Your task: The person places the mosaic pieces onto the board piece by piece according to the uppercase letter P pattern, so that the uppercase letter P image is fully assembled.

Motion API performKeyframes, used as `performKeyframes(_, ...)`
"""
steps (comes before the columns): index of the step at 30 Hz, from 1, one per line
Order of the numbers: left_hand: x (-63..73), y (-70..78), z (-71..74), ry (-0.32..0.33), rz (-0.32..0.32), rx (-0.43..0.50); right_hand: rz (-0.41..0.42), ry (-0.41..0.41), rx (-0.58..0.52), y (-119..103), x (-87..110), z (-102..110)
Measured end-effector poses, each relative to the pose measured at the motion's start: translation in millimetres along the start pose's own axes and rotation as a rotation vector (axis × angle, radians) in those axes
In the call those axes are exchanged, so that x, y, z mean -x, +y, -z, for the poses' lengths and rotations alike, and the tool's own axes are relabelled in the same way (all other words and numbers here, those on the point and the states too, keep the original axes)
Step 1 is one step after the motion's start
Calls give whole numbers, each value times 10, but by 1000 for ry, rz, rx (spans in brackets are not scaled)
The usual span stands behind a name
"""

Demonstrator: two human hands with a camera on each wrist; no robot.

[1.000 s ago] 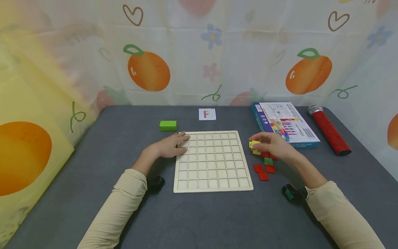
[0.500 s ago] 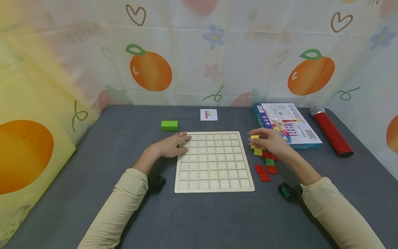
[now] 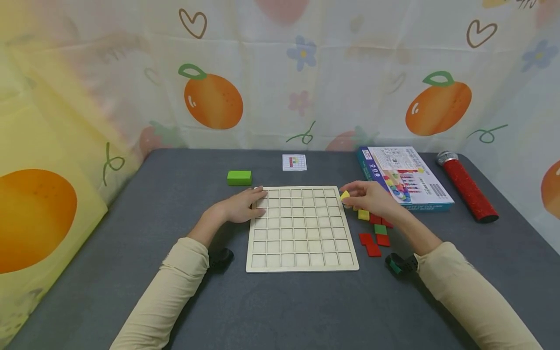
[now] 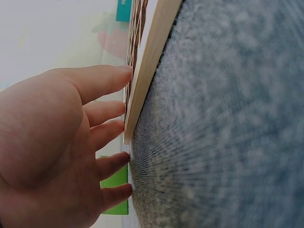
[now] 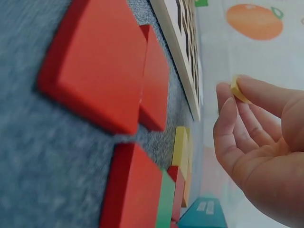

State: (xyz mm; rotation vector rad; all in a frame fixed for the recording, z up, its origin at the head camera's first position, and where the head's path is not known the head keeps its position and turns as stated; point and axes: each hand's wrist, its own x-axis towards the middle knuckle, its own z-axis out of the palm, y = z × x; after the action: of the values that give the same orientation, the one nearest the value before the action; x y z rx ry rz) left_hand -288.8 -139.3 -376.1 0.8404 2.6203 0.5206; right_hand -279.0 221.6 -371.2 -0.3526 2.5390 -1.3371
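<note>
Fruit-printed cloth (image 3: 262, 63) backs my table (image 3: 302, 311). My right hand (image 3: 372, 197) pinches one yellow tile (image 3: 345, 195) near the far right corner of one gridded board (image 3: 302, 233); my left hand (image 3: 240, 205) rests, fingers extended, at its left edge. The tile looks light and stiff, best held by its edges. Nearby: five red tiles (image 3: 373, 250), one green tile (image 3: 380, 229).

My feed shows tiles (image 3: 380, 229) right of the board (image 3: 300, 234), a card (image 3: 294, 162) behind, near the back edge of the table (image 3: 280, 311).
</note>
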Motion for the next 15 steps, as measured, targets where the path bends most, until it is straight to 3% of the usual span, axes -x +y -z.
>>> performKeyframes(15,2,19,-14,-10,87,-38,-12,-59,-4,-135,-197,-147)
